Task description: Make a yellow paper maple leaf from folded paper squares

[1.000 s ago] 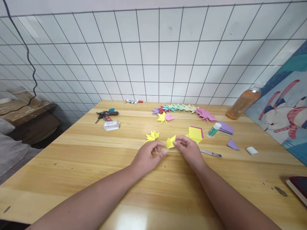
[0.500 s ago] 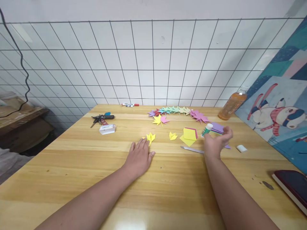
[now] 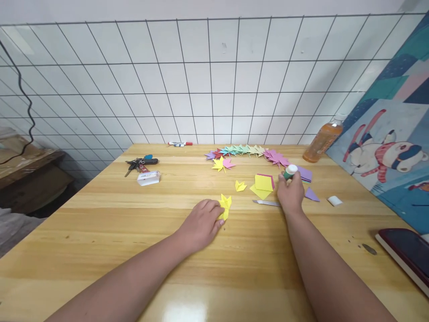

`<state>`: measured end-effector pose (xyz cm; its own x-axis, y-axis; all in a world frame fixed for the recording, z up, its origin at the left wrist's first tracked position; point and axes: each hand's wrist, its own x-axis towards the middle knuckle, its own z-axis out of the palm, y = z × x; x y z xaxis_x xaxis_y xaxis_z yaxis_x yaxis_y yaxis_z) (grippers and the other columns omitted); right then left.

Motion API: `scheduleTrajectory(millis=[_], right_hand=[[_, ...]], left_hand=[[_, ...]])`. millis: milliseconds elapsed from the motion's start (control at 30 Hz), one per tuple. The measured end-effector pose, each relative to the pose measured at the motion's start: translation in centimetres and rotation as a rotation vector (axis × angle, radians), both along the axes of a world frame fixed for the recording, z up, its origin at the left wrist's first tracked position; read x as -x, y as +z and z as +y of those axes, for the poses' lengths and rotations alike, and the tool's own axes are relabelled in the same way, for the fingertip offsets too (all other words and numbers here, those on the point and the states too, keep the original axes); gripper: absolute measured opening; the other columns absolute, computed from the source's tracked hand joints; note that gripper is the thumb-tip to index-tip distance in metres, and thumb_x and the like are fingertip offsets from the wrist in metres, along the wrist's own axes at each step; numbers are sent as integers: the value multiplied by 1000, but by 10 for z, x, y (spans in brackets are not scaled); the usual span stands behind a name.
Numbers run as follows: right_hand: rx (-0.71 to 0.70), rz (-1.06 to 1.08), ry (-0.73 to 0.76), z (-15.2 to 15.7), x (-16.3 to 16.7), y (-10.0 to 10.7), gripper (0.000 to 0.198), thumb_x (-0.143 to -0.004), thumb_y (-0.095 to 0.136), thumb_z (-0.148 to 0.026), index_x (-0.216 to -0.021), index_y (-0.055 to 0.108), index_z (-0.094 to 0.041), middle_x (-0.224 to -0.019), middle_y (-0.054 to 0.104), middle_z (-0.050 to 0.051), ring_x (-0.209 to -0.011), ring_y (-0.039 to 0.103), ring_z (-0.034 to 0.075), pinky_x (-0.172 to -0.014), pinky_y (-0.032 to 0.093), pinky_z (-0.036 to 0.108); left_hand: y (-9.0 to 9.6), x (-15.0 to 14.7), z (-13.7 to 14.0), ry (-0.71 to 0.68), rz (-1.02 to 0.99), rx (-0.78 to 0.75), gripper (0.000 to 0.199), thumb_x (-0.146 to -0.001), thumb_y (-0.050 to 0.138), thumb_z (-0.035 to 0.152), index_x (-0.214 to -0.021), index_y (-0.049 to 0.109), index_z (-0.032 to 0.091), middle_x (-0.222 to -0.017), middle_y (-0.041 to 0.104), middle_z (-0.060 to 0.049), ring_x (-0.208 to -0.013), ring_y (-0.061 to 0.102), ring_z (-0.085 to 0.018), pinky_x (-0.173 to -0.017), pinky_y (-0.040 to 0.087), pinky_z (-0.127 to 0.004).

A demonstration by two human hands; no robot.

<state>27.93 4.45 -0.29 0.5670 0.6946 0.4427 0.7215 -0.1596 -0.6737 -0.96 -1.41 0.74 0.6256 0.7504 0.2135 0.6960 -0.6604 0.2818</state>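
My left hand (image 3: 203, 223) is closed on a yellow folded paper piece (image 3: 225, 205), whose pointed tips stick out past the fingers. On the right, my right hand (image 3: 291, 193) grips a glue stick (image 3: 291, 171) with a white cap and green body, held upright. A smaller yellow folded piece (image 3: 240, 186) lies between the hands. Beside my right hand are yellow paper squares (image 3: 263, 183) over a dark pink one, and a craft knife (image 3: 266, 203) whose right end is hidden by the hand.
Folded paper leaves in several colours form an arc (image 3: 241, 150) at the back, with a yellow-and-pink one (image 3: 219, 164) before it. Purple sheets (image 3: 305, 173), a purple triangle (image 3: 311, 194), an eraser (image 3: 334, 201), a bottle (image 3: 323, 139), keys (image 3: 137, 164), a small white box (image 3: 148, 178), a marker (image 3: 180, 143) and a notebook (image 3: 404, 255) lie around.
My right hand has closed around the glue stick. My left hand has taken the yellow folded piece and moved it right and nearer to me. The view has shifted slightly.
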Motion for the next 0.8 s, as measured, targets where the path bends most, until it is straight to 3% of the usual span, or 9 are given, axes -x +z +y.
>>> scheduleTrajectory(millis=[67,133,200,300,433,600,800], right_hand=[[-95,-68,191,-11,15,11,44,-82,45,-39,-121,45,-18,-106,59,11,-89,55,24,-73,41,33],[-74,25,355,-23,32,21,53,-81,51,-42,-128,38,-21,-96,62,6,-72,57,19,-65,42,30],[-69,122,453,-34,48,30,53,-73,63,-44,-118,47,-22,-86,64,2,-59,54,15,-59,41,27],[-97,313,550,-43,63,37,37,-67,68,-48,-91,61,-19,-79,63,3,-58,53,14,-53,41,24],[-85,527,623,-45,67,35,37,-72,63,-51,-86,63,-16,-71,60,2,-54,49,12,-47,38,22],[4,213,558,-48,69,31,34,-78,55,-51,-78,63,-18,-55,53,-3,-48,43,10,-46,32,21],[78,-126,605,-53,77,31,32,-80,53,-50,-70,57,-20,-49,53,-4,-46,47,10,-49,31,20]], left_hand=[[-1,0,-2,-29,10,-28,28,-87,45,29,-112,54,19,-119,52,-9,-114,43,-23,-98,36,-41],[-2,-1,-3,-16,38,-71,28,-87,47,31,-112,54,19,-123,49,-10,-116,40,-25,-100,33,-43],[-1,-1,-5,34,65,-118,28,-86,48,32,-110,55,19,-124,48,-10,-116,39,-26,-102,29,-48],[-1,-1,-6,54,89,-135,28,-86,48,33,-110,54,19,-125,48,-10,-115,40,-27,-102,28,-50],[-2,-1,-3,-25,64,-63,30,-88,45,30,-115,49,17,-121,50,-11,-116,41,-25,-100,34,-44],[1,-1,-3,-100,4,24,36,-89,43,30,-123,43,18,-117,52,-10,-114,44,-24,-99,36,-43],[-1,-2,-10,-162,66,34,45,-89,43,37,-129,38,17,-126,46,-13,-120,40,-27,-101,33,-46]])
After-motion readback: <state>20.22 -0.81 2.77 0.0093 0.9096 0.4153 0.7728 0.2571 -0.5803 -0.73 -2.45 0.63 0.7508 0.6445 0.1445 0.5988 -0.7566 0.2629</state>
